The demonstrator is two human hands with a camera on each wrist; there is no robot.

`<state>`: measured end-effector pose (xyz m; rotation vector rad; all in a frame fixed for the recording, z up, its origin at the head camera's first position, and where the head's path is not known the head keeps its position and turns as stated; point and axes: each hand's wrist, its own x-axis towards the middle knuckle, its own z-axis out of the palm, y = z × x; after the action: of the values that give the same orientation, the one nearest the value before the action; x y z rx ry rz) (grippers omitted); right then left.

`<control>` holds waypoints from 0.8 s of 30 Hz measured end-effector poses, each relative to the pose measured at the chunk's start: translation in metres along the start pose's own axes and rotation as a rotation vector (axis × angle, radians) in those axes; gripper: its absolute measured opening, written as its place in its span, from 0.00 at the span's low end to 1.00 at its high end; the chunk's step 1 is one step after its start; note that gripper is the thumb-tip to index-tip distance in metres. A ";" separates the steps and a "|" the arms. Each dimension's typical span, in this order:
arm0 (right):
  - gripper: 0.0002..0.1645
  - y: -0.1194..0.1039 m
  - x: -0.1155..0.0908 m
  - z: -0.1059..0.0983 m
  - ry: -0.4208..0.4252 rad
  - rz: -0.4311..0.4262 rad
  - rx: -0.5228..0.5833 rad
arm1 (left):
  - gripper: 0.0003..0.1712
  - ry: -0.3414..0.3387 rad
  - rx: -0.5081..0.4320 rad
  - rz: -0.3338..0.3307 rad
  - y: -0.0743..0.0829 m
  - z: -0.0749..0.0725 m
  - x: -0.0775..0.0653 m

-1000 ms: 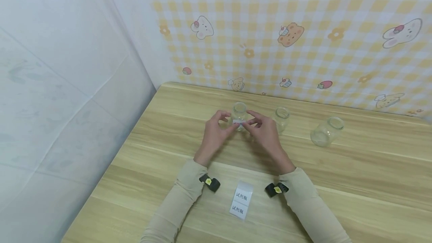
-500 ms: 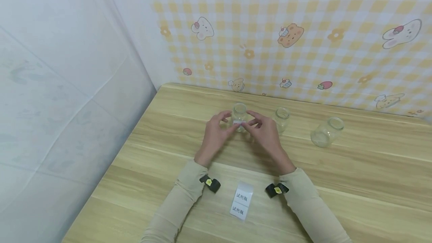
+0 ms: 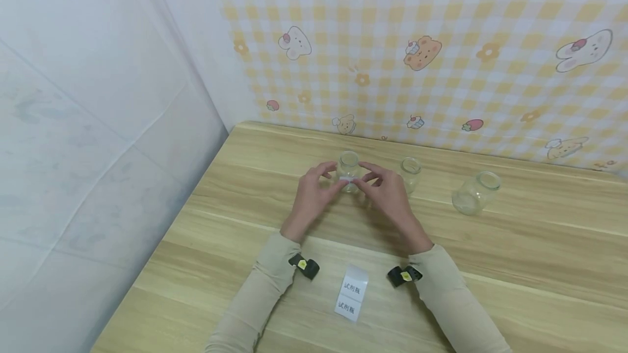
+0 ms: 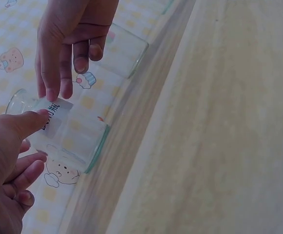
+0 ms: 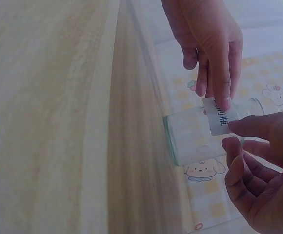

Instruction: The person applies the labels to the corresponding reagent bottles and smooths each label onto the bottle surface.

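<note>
A clear glass jar stands upright on the wooden table between both hands. Across its front lies a white label with dark printed characters, flat against the glass in the wrist views. My left hand holds the jar's left side, its thumb pressing on the label and its fingers reaching round the glass. From the other side, my right hand holds the jar likewise, thumb tip on the label close to the left thumb. The thumbs cover part of the label.
To the right stand a second glass jar, partly behind the right hand, and a third jar. A strip of two printed labels lies between the forearms. A patterned cloth hangs behind the table.
The hands and jar stay in nearly the same place. The thumbs shift slightly over the label, and less of its print shows in the head view.
</note>
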<state>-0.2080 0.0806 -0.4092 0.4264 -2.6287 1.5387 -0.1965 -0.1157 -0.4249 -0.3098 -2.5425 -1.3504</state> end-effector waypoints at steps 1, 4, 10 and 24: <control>0.27 0.000 0.000 0.000 -0.003 0.004 0.001 | 0.30 -0.001 0.001 0.001 0.000 0.000 0.000; 0.27 -0.001 0.000 0.001 -0.008 0.009 -0.001 | 0.30 -0.006 0.007 0.004 -0.002 0.000 -0.001; 0.29 -0.002 0.000 0.001 -0.003 0.007 0.001 | 0.31 -0.015 0.027 0.003 -0.001 0.000 -0.001; 0.28 -0.002 0.004 -0.002 -0.007 -0.008 -0.007 | 0.31 -0.056 0.064 0.014 0.000 -0.004 0.006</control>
<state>-0.2114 0.0801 -0.4056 0.4418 -2.6333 1.5277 -0.2021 -0.1184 -0.4213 -0.3571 -2.6178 -1.2700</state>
